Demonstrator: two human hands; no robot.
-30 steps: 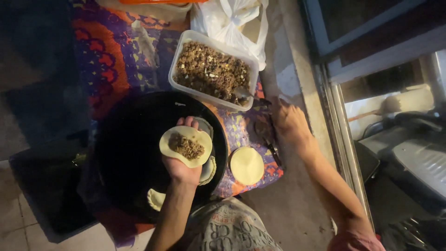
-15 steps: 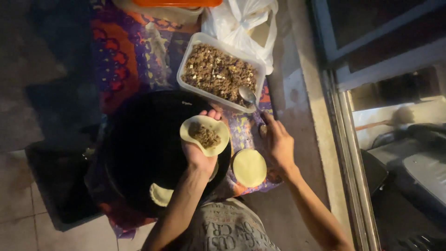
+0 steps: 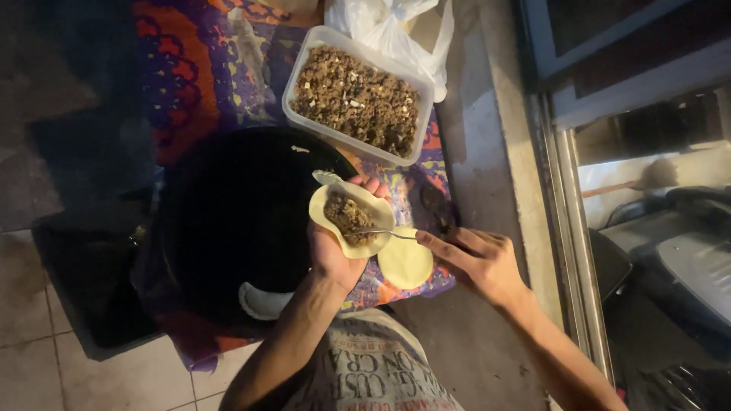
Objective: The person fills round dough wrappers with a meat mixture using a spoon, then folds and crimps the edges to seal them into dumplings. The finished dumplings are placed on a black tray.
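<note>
My left hand (image 3: pixel 332 257) cups a round dough wrapper (image 3: pixel 368 213) with a mound of brown minced filling (image 3: pixel 348 216) in its middle, above the rim of a large black pan (image 3: pixel 228 221). My right hand (image 3: pixel 476 259) holds a metal spoon (image 3: pixel 384 234) whose tip rests on the filling. A plain dough round (image 3: pixel 406 261) lies on the patterned cloth just below the spoon. A clear plastic tub (image 3: pixel 355 97) full of the same minced filling stands beyond the pan.
A folded dumpling (image 3: pixel 261 302) lies at the pan's near edge. The colourful patterned cloth (image 3: pixel 190 68) covers the floor under everything. A white plastic bag (image 3: pixel 392 23) sits behind the tub. A concrete ledge and a metal window frame (image 3: pixel 567 228) run along the right.
My right hand has come from beside the tub to the wrapper, bringing the spoon onto the filling. The wrapper is now cupped more in my left hand.
</note>
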